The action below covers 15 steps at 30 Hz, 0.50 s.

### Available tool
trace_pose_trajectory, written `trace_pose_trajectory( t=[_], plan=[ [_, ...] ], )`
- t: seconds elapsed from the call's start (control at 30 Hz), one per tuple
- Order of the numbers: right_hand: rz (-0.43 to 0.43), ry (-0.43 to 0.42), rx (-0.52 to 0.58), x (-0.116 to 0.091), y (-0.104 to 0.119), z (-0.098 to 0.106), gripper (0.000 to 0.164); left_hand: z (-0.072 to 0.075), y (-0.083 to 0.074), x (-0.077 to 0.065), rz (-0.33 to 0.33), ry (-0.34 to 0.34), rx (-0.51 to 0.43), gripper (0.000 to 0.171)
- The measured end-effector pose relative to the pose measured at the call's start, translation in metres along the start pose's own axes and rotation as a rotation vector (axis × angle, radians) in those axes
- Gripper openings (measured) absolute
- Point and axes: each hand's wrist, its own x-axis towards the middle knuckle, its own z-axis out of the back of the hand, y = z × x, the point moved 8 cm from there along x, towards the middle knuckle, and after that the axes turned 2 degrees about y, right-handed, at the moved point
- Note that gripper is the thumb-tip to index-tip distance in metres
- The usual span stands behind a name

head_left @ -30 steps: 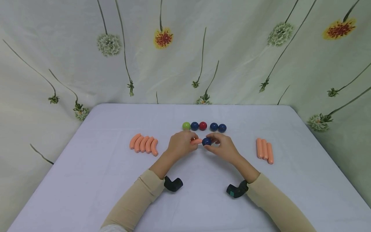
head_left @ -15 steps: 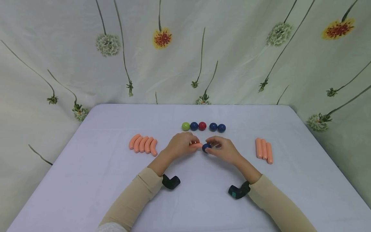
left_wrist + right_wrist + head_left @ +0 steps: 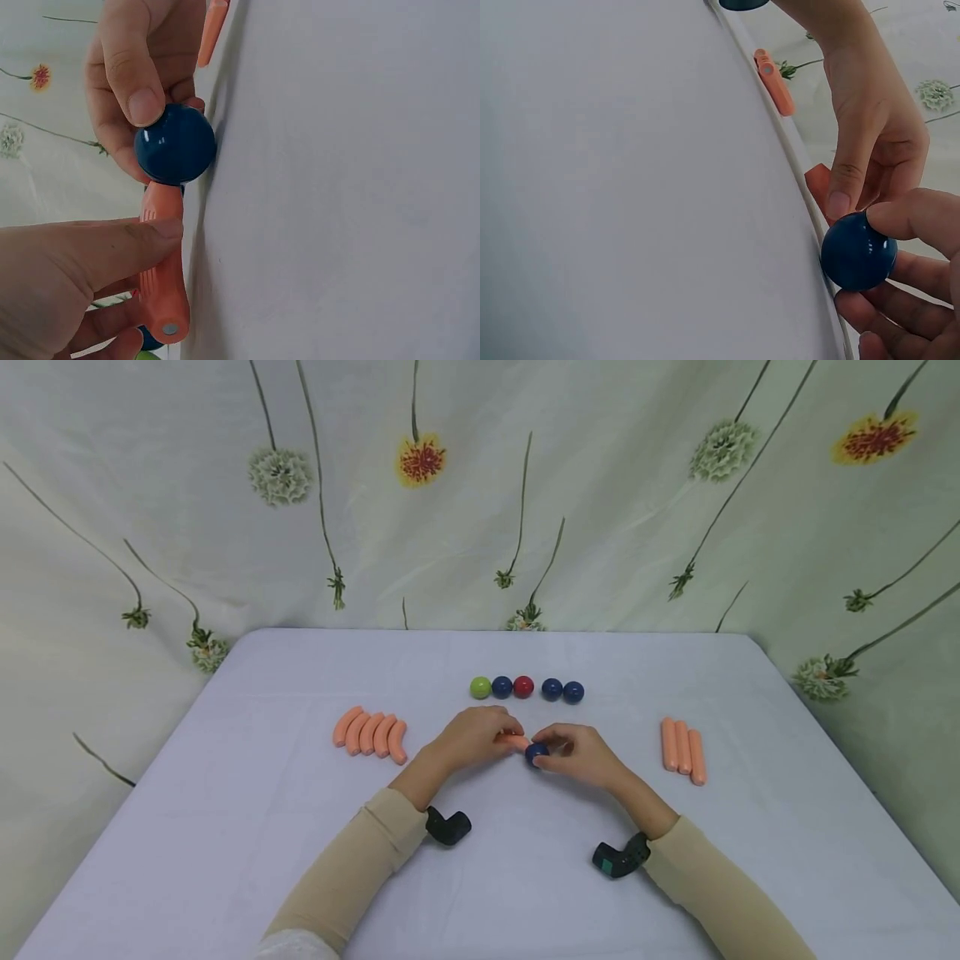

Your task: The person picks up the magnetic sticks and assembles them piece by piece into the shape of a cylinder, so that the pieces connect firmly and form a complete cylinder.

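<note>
In the head view my left hand (image 3: 472, 737) pinches a curved orange rod (image 3: 515, 742) at mid-table. Its near end carries a small grey disc, seen in the left wrist view, where the thumb lies along the ridged side of the rod (image 3: 166, 289). The rod's other end meets a glossy dark blue ball (image 3: 176, 144). My right hand (image 3: 585, 755) holds that ball between thumb and fingers; in the right wrist view the ball (image 3: 859, 251) hides much of the rod (image 3: 819, 187). Both pieces appear just above the white tablecloth.
Behind the hands stand a green ball (image 3: 480, 687), a red ball (image 3: 523, 687) and several blue balls (image 3: 552, 689) in a row. Several curved orange rods (image 3: 367, 732) lie at left, and three straight orange rods (image 3: 683, 747) at right. A flowered curtain (image 3: 600, 510) hangs behind the table.
Both hands have come slightly nearer to me, bringing the curved rod and blue ball along. The other balls and rods lie where they were.
</note>
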Motion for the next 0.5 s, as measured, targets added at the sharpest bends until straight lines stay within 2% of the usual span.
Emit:
trace_pose_trajectory(
  t=[0.5],
  plan=[
    [-0.007,-0.102,0.046,-0.004,-0.006,0.004,0.025,-0.003,-0.002,0.011,-0.023,-0.043,0.021,0.022]
  ],
)
